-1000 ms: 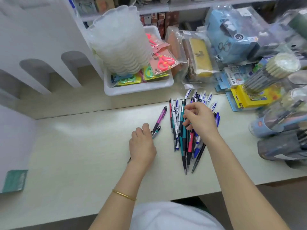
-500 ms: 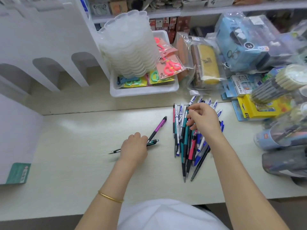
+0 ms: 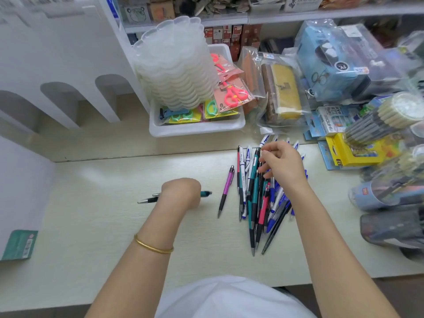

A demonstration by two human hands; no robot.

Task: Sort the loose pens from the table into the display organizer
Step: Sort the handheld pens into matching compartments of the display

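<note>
Two hands sorting pens on a pale counter (image 3: 103,214).

The left hand (image 3: 181,193) is curled round a teal pen (image 3: 206,193) lying crosswise, both ends sticking out either side of the fist. The right hand (image 3: 283,167) hovers over the far end of the pile of pens (image 3: 254,196), its fingers (image 3: 269,154) bent down among them; whether they grip one cannot be told. A purple pen (image 3: 226,189) lies alone between the hands, just left of the pile. A white tray (image 3: 197,130) sits behind.
</note>
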